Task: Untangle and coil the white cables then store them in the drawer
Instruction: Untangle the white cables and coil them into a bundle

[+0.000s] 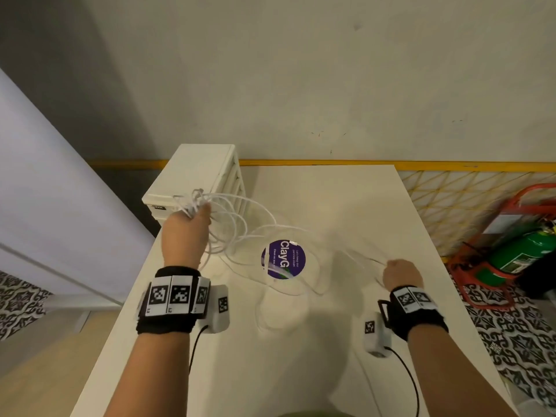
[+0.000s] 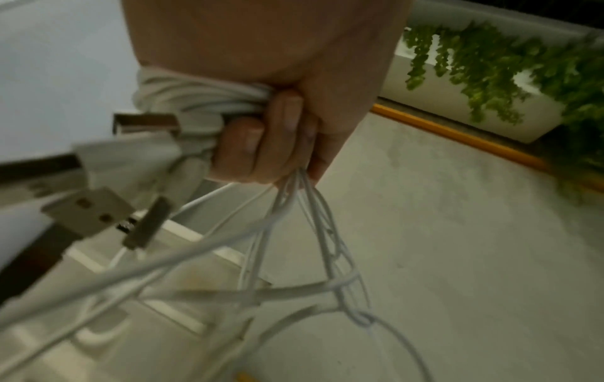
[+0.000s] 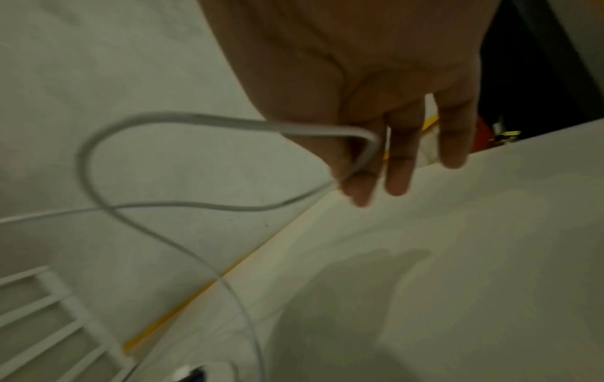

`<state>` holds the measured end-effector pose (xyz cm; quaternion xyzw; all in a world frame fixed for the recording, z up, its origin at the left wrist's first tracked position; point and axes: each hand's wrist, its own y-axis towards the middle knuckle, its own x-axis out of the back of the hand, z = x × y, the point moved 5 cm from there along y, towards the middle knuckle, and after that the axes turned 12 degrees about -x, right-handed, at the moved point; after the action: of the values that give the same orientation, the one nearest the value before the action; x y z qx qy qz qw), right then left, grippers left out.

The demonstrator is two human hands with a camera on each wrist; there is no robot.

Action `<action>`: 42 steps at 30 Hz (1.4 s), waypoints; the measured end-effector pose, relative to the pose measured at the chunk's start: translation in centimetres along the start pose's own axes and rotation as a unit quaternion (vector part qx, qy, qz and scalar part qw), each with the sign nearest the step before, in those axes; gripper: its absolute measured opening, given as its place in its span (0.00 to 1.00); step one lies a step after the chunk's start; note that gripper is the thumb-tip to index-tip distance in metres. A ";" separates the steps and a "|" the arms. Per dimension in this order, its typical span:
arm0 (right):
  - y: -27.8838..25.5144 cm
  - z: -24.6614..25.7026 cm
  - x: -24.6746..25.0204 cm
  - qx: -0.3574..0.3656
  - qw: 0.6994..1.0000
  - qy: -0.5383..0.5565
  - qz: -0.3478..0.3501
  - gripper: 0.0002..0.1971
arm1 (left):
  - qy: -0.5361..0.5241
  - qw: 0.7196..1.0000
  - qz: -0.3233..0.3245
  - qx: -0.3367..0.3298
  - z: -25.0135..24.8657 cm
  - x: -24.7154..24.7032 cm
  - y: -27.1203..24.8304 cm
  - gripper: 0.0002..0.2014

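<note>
My left hand (image 1: 186, 227) is raised over the table's far left and grips a bundle of white cables (image 1: 228, 215) in its fist. In the left wrist view the curled fingers (image 2: 258, 139) clamp the bundle (image 2: 196, 103), with USB plugs (image 2: 88, 209) sticking out and loops hanging down. The loops trail across the white table (image 1: 346, 206) towards my right hand (image 1: 401, 273). That hand pinches one cable strand (image 3: 326, 130) between thumb and forefinger, the other fingers (image 3: 402, 160) held straight. A white drawer unit (image 1: 195, 179) stands at the far left corner.
A round purple sticker (image 1: 283, 259) lies mid-table under the cables. Right of the table, a green cylinder (image 1: 520, 255) sits in a red stand on the patterned floor. A yellow rail (image 1: 451, 166) runs along the wall behind. A green plant (image 2: 510, 67) hangs nearby.
</note>
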<state>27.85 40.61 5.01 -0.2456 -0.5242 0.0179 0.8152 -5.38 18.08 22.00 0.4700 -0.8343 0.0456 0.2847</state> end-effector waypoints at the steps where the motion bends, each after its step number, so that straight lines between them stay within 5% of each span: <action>1: -0.8 1.2 0.3 0.027 1.000 0.002 -0.015 0.18 | -0.003 1.000 0.024 -0.014 -0.4 -0.8 -0.4 0.18; 4: -5.6 7.1 2.7 0.267 0.948 0.158 -0.077 0.21 | -0.006 0.996 0.074 -0.038 -1.5 -3.3 -1.5 0.18; 7: -11.5 12.2 1.3 0.401 0.907 0.075 0.103 0.28 | -0.022 0.993 0.103 -0.057 -2.6 -5.1 -2.5 0.19; 10: -12.8 13.1 -0.8 0.395 0.910 -0.017 0.128 0.25 | -0.035 0.992 0.104 -0.069 -3.0 -5.5 -2.7 0.19; 16: -9.7 10.6 2.1 0.417 0.899 0.123 -0.051 0.14 | 0.061 0.996 0.054 -0.043 0.0 -2.6 -1.3 0.23; 19: -4.0 5.8 3.2 0.262 0.954 0.082 -0.119 0.13 | 0.097 0.994 -0.042 -0.001 1.4 1.2 0.0 0.23; 21: -0.8 1.7 3.3 0.118 0.989 -0.006 -0.088 0.14 | 0.114 0.988 -0.100 0.013 2.0 3.6 0.9 0.21; 26: 0.7 -1.8 2.3 -0.005 0.986 -0.162 -0.050 0.15 | 0.069 0.995 -0.071 -0.004 1.2 3.1 1.0 0.22; 28: 0.0 0.1 2.2 0.035 0.992 -0.103 -0.063 0.16 | 0.033 0.999 -0.035 -0.026 -0.2 1.7 0.4 0.20; 29: -1.0 1.9 2.2 0.110 0.989 -0.051 -0.086 0.17 | 0.019 0.999 -0.018 -0.044 -1.0 0.8 0.1 0.20; 32: -8.3 8.3 2.7 0.388 0.905 0.147 -0.097 0.18 | 0.012 0.995 0.026 -0.095 -3.1 -1.8 -1.1 0.22; 34: -12.6 11.6 1.7 0.469 0.874 0.128 -0.026 0.23 | 0.010 0.992 0.049 -0.115 -4.1 -3.2 -1.8 0.21; 36: -14.0 13.1 -0.5 0.457 0.887 0.042 0.048 0.27 | 0.005 0.990 0.062 -0.130 -4.6 -4.0 -2.3 0.20; 39: -13.3 12.6 -2.3 0.407 0.907 0.001 0.110 0.19 | 0.025 0.990 0.056 -0.124 -4.2 -3.5 -2.3 0.19; 42: -11.1 10.7 0.0 0.376 0.921 0.085 0.049 0.15 | 0.064 0.994 0.014 -0.084 -2.3 -0.8 -1.2 0.21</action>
<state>16.06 34.91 13.16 0.0533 -0.3946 0.2329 0.8873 -3.08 18.81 23.28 0.4285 -0.8216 0.0092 0.3758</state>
